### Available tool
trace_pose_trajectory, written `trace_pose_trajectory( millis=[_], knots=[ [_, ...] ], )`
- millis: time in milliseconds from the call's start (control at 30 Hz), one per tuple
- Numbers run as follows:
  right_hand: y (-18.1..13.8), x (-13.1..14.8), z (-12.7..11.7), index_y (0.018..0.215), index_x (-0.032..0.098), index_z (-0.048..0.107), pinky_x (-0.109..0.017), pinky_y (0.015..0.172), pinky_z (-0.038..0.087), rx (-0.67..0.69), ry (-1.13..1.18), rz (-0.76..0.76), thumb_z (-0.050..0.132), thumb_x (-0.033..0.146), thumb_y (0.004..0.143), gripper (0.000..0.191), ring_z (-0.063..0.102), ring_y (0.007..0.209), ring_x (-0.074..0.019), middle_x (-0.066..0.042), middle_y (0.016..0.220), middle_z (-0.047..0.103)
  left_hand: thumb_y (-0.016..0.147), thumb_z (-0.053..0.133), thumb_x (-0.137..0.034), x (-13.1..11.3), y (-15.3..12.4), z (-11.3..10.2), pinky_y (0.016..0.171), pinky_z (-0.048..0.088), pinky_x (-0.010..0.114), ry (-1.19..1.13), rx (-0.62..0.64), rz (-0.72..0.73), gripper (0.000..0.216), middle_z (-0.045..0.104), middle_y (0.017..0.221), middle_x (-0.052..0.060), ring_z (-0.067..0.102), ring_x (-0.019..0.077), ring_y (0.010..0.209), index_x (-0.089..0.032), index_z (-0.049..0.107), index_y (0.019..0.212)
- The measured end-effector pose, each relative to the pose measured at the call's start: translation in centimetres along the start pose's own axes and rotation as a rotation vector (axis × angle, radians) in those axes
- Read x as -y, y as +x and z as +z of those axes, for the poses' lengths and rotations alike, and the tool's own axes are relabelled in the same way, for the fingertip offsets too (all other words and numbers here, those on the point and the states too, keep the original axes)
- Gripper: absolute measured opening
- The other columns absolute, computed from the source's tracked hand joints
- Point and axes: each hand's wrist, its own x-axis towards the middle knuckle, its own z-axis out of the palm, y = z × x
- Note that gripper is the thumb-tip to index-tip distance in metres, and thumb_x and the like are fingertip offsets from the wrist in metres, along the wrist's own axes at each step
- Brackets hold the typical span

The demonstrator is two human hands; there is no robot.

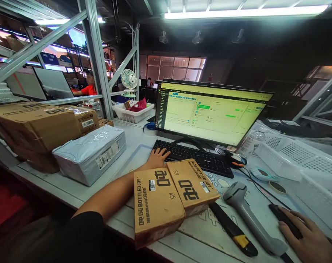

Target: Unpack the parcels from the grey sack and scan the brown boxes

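Observation:
My left hand (157, 157) rests with spread fingers on the left end of a black keyboard (195, 157). My right hand (309, 239) lies over a black mouse (285, 220) at the lower right, fingers curved on it. Between my arms sit two brown cardboard boxes (171, 197) printed "BOTTLED JOY". A grey barcode scanner (249, 217) and a black and yellow utility knife (233, 230) lie between the boxes and the mouse. A lit monitor (209, 113) stands behind the keyboard.
A grey plastic-wrapped parcel (91, 153) and larger brown cartons (37, 128) sit at the left. White mesh baskets (297, 157) fill the right side, another basket (133, 113) stands behind. A person in red (88, 89) sits beyond the metal shelving (97, 58).

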Motion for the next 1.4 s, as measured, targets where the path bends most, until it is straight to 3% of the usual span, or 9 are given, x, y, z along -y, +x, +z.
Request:
trace_pose_trajectory(
  millis=[133, 333, 567, 800, 1133, 1400],
  knots=[
    [-0.4, 2.1, -1.7, 0.128, 0.022, 0.072, -0.055, 0.081, 0.062, 0.085, 0.002, 0.131, 0.035, 0.070, 0.081, 0.077, 0.071, 0.101, -0.0401, -0.016, 0.127, 0.066, 0.103, 0.043, -0.053, 0.1, 0.1, 0.5, 0.116, 0.035, 0.054, 0.007, 0.002, -0.013, 0.067, 0.034, 0.167, 0.008, 0.036, 0.0390, 0.147, -0.030, 0.031, 0.164],
    [-0.7, 3.8, -2.8, 0.130, 0.017, 0.070, -0.052, 0.095, 0.059, 0.094, -0.034, 0.137, 0.032, 0.065, 0.080, 0.079, 0.069, 0.108, -0.0394, -0.018, 0.128, 0.064, 0.102, 0.045, -0.053, 0.2, 0.0, 0.3, 0.116, 0.034, 0.055, 0.004, 0.015, -0.001, 0.068, 0.034, 0.167, 0.010, 0.035, 0.0397, 0.147, -0.029, 0.031, 0.164],
    [-0.5, 2.9, -2.3, 0.125, 0.026, 0.072, -0.056, 0.088, 0.061, 0.047, 0.069, 0.058, 0.039, 0.067, 0.080, 0.069, 0.071, 0.102, -0.0392, -0.014, 0.123, 0.067, 0.102, 0.046, -0.052, 0.2, 0.2, 0.9, 0.115, 0.036, 0.054, 0.005, -0.024, -0.012, 0.066, 0.036, 0.166, 0.008, 0.038, 0.0395, 0.146, -0.031, 0.034, 0.163],
    [0.0, 2.0, -1.5, 0.126, 0.017, 0.074, -0.059, 0.098, 0.058, 0.081, 0.089, 0.064, 0.037, 0.071, 0.078, 0.081, 0.069, 0.107, -0.0427, -0.019, 0.124, 0.066, 0.102, 0.046, -0.053, 0.3, 0.3, 1.1, 0.114, 0.037, 0.053, 0.005, -0.049, -0.010, 0.065, 0.038, 0.165, 0.008, 0.039, 0.0388, 0.145, -0.032, 0.035, 0.162],
    [-0.2, 1.2, -1.0, 0.127, 0.023, 0.074, -0.057, 0.082, 0.063, 0.123, 0.105, 0.119, 0.036, 0.076, 0.078, 0.082, 0.069, 0.107, -0.0422, -0.017, 0.129, 0.064, 0.102, 0.044, -0.055, 0.0, 0.1, 0.5, 0.117, 0.034, 0.053, -0.005, -0.013, -0.024, 0.067, 0.036, 0.167, 0.008, 0.036, 0.0389, 0.147, -0.031, 0.033, 0.163],
    [0.0, 1.5, -1.0, 0.128, 0.020, 0.073, -0.058, 0.091, 0.061, 0.116, 0.103, 0.106, 0.035, 0.076, 0.078, 0.084, 0.068, 0.110, -0.0426, -0.018, 0.128, 0.064, 0.102, 0.044, -0.053, 0.1, 0.1, 0.6, 0.115, 0.035, 0.052, -0.004, -0.037, -0.017, 0.065, 0.037, 0.166, 0.008, 0.038, 0.0386, 0.146, -0.031, 0.035, 0.163]
  ],
)
